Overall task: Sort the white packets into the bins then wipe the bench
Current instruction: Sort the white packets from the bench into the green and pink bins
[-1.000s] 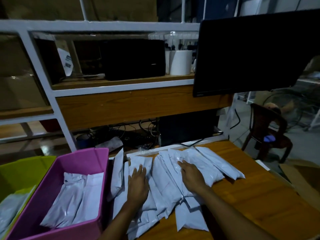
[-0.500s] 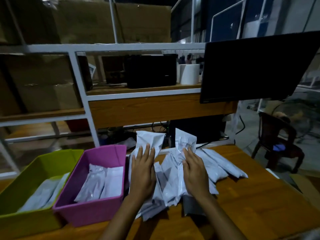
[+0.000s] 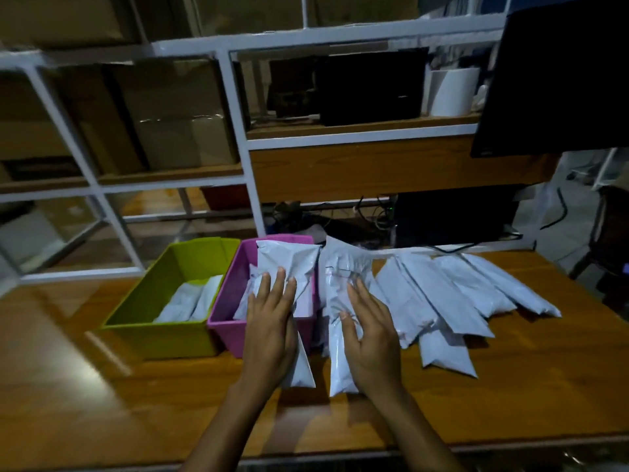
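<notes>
Two white packets are lifted off the wooden bench (image 3: 510, 386). My left hand (image 3: 270, 335) grips one white packet (image 3: 289, 264), tilted up over the right side of the pink bin (image 3: 224, 318). My right hand (image 3: 374, 338) grips a second white packet (image 3: 340, 267) just right of that bin, thumb on its front. The pink bin holds a few packets, and so does the green bin (image 3: 163, 338) to its left. A fanned pile of several white packets (image 3: 452, 294) lies on the bench right of my hands.
A white metal shelf frame (image 3: 238, 137) rises behind the bins, with a black box (image 3: 371, 86) and a white roll (image 3: 451, 93) on its wooden shelf. A dark monitor (image 3: 561, 73) hangs at upper right. Cables (image 3: 374, 216) lie behind the bench.
Both hands went from lying flat on the pile to lifting a packet each. The left one has since moved left over the pink bin; the right packet has separated from the pile.
</notes>
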`<state>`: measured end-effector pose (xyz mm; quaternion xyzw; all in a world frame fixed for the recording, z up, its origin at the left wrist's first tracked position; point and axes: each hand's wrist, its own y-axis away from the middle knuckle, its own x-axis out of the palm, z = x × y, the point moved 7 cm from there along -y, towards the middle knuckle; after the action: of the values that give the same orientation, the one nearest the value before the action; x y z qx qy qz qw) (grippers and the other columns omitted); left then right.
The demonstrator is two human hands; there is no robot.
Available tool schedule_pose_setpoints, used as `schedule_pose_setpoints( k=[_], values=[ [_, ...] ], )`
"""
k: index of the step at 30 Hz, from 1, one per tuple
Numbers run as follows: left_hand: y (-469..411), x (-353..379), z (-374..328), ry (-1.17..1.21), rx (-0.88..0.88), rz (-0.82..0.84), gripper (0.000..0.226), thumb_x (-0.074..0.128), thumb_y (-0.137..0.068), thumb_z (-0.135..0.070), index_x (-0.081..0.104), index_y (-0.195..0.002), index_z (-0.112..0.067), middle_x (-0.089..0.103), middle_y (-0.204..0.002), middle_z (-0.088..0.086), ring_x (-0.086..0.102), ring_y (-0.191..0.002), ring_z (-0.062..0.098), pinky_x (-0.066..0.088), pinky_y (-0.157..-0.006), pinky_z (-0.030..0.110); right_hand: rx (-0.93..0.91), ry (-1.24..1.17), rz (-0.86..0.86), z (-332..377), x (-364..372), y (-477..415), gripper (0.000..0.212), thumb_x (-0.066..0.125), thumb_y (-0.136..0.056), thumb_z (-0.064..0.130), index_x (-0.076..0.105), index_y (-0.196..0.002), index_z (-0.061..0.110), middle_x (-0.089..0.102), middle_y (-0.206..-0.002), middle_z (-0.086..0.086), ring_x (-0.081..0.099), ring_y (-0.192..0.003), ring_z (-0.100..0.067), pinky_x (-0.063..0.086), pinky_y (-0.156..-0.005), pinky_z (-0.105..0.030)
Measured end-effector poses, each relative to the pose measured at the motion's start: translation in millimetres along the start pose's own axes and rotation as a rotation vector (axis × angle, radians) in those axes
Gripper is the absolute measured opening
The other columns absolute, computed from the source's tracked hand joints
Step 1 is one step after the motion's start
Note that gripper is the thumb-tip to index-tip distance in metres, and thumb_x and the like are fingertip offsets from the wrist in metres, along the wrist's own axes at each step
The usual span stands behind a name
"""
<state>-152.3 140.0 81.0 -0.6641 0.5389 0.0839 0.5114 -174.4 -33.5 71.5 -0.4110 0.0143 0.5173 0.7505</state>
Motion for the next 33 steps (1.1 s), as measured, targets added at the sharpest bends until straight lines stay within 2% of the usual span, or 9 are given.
schedule_pose_setpoints(
  k=[3, 7, 13, 19, 23, 26, 28, 31, 33],
  values=[
    [4.5, -25.3, 28.8, -0.017, -0.017, -0.045, 0.054, 0.027, -0.095, -0.023, 0.036, -0.148, -0.020, 0.022, -0.159, -0.002, 0.005, -0.150, 0.018, 0.012, -0.118, 0.054, -0.031, -0.022, 0.031, 23.9, 31.3, -1.7, 0.048, 0.045, -0.097, 0.037, 0.036, -0.144, 0.032, 0.041, -0.149, 0.010, 0.034, -0.137, -0.005, 0.034, -0.106, -0.023],
    [0.2, -59.6, 77.4, -0.038, -0.078, -0.092, 0.053, 0.027, -0.096, -0.026, 0.032, -0.148, -0.024, 0.020, -0.158, -0.008, 0.003, -0.150, 0.013, 0.011, -0.118, 0.047, -0.046, -0.038, 0.049, 50.0, 74.2, -11.0, 0.048, 0.045, -0.096, 0.039, 0.039, -0.143, 0.031, 0.041, -0.148, 0.012, 0.036, -0.137, -0.007, 0.036, -0.106, -0.025],
    [-25.7, -109.2, 159.5, -0.055, -0.088, -0.126, 0.055, 0.033, -0.090, -0.015, 0.039, -0.145, -0.021, 0.025, -0.156, -0.004, 0.009, -0.149, 0.016, 0.015, -0.117, 0.055, -0.020, -0.050, 0.073, 86.5, 142.9, -39.5, 0.046, 0.050, -0.096, 0.030, 0.043, -0.142, 0.027, 0.036, -0.145, 0.019, 0.028, -0.135, 0.004, 0.016, -0.102, -0.002],
    [-57.8, -136.6, 251.9, -0.050, -0.075, -0.066, 0.050, 0.028, -0.098, -0.028, 0.038, -0.146, -0.019, 0.027, -0.156, 0.002, 0.015, -0.148, 0.022, 0.019, -0.118, 0.049, -0.020, -0.064, 0.156, 132.9, 238.4, -75.2, 0.046, 0.046, -0.098, 0.034, 0.044, -0.143, 0.026, 0.042, -0.149, 0.012, 0.035, -0.136, -0.005, 0.030, -0.106, -0.019],
    [-86.8, -127.5, 318.8, -0.080, -0.153, 0.047, 0.051, 0.030, -0.096, -0.026, 0.043, -0.144, -0.016, 0.032, -0.154, 0.010, 0.022, -0.145, 0.031, 0.024, -0.115, 0.056, 0.056, 0.034, 0.238, 148.9, 307.1, -99.1, 0.043, 0.049, -0.098, 0.025, 0.047, -0.141, 0.022, 0.043, -0.149, 0.007, 0.037, -0.136, -0.014, 0.030, -0.106, -0.023],
    [-101.2, -108.7, 352.4, -0.149, -0.205, 0.197, 0.055, 0.026, -0.093, -0.032, 0.044, -0.143, -0.017, 0.035, -0.153, 0.012, 0.027, -0.143, 0.034, 0.025, -0.116, 0.051, 0.128, 0.198, 0.328, 142.8, 357.6, -112.6, 0.043, 0.048, -0.095, 0.017, 0.050, -0.138, 0.018, 0.044, -0.148, -0.001, 0.041, -0.133, -0.024, 0.039, -0.106, -0.036],
    [-106.3, -90.1, 366.8, -0.215, -0.172, 0.327, 0.059, 0.021, -0.091, -0.033, 0.047, -0.141, -0.014, 0.039, -0.150, 0.016, 0.033, -0.139, 0.039, 0.028, -0.115, 0.047, 0.205, 0.296, 0.415, 127.5, 387.4, -115.9, 0.045, 0.046, -0.092, 0.012, 0.051, -0.136, 0.015, 0.047, -0.145, -0.005, 0.044, -0.130, -0.030, 0.039, -0.105, -0.039],
    [-109.7, -61.4, 393.7, -0.298, -0.183, 0.465, 0.059, 0.020, -0.090, -0.041, 0.051, -0.134, -0.016, 0.046, -0.143, 0.016, 0.043, -0.129, 0.040, 0.038, -0.105, 0.051, 0.254, 0.410, 0.461, 104.0, 424.4, -114.4, 0.038, 0.050, -0.089, 0.015, 0.058, -0.126, 0.015, 0.057, -0.132, -0.009, 0.053, -0.120, -0.032, 0.045, -0.100, -0.037],
    [-104.7, -42.4, 410.9, -0.377, -0.226, 0.583, 0.051, 0.026, -0.094, -0.039, 0.045, -0.135, -0.016, 0.045, -0.142, 0.015, 0.043, -0.127, 0.039, 0.040, -0.101, 0.053, 0.231, 0.520, 0.473, 94.1, 442.1, -111.8, 0.029, 0.049, -0.091, 0.020, 0.062, -0.117, 0.017, 0.060, -0.124, -0.007, 0.055, -0.115, -0.032, 0.046, -0.095, -0.038]
  ],
)
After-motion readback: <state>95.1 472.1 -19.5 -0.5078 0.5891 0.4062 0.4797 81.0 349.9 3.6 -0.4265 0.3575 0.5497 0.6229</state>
